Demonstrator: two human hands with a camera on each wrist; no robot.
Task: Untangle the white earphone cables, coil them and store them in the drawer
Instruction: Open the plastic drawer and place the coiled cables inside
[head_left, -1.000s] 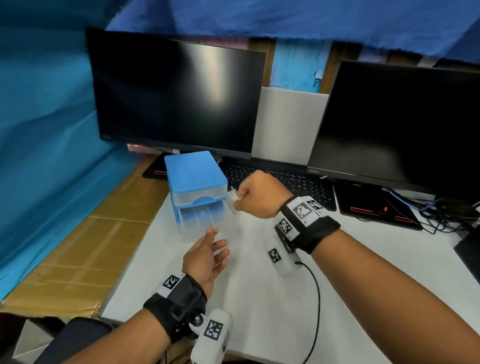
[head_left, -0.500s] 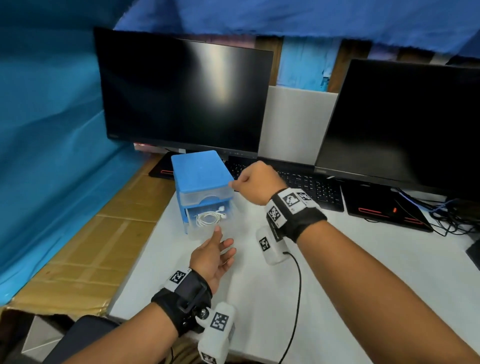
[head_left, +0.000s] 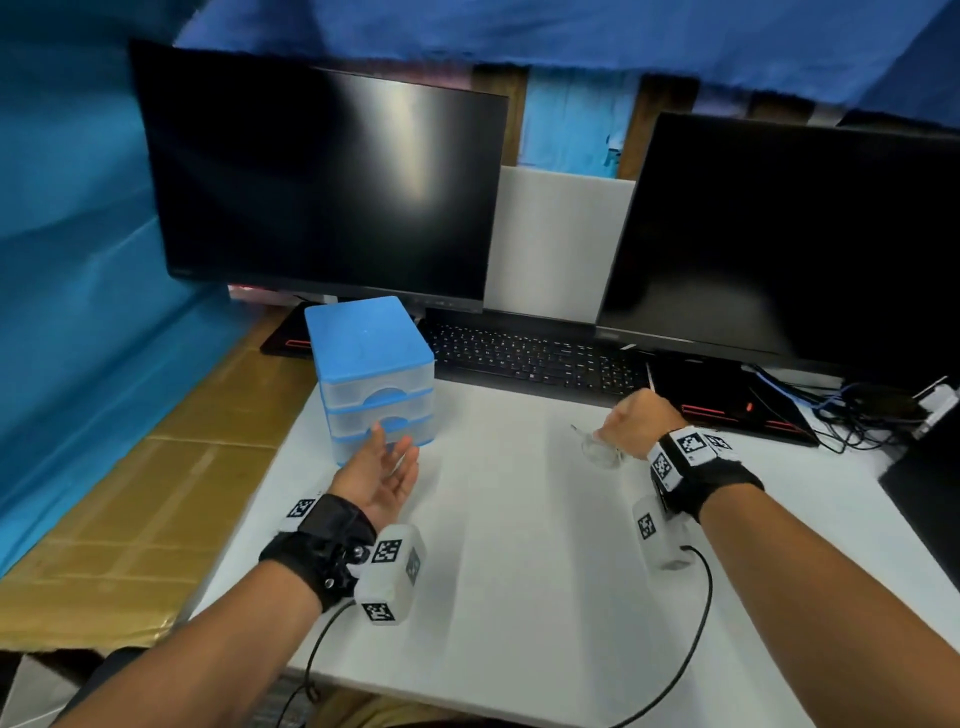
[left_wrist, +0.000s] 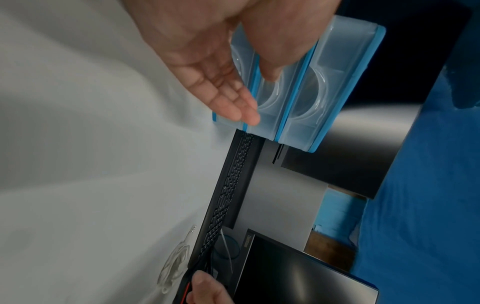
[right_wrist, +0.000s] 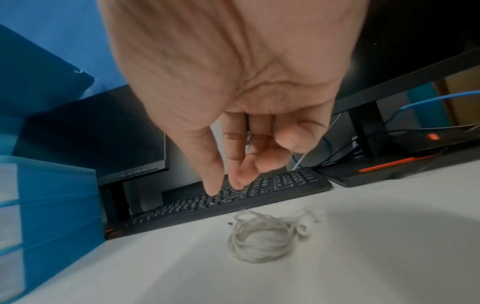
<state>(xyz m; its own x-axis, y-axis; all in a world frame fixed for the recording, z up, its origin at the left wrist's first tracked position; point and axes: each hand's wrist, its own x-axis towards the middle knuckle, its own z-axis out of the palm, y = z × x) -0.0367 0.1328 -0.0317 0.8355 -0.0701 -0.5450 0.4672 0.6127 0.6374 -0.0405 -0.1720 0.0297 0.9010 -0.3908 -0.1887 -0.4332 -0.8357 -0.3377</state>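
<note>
Earphones (right_wrist: 262, 236) now lie coiled under the loosely curled right hand (head_left: 641, 423); left hand (head_left: 382, 475) stays open by the now-closed drawer (head_left: 382, 418).

White flat worktop (head_left: 509, 545) underneath everything. Two large black flat-screen monitors, both dark: left monitor (head_left: 322, 176), right monitor (head_left: 789, 239). Long black keyboard (head_left: 535, 358) at their feet, lying along the worktop's far edge. Pale grey upright panel (head_left: 550, 244) between the two screens. Flat black pad with red trim (head_left: 727, 400) below the right monitor; bundle of black and blue wires (head_left: 852, 410) just beside it at the far right. Blue fabric sheeting (head_left: 78, 260) hung on the left and overhead. Brown taped cardboard sheet (head_left: 156, 509) lying along the worktop's left side.
</note>
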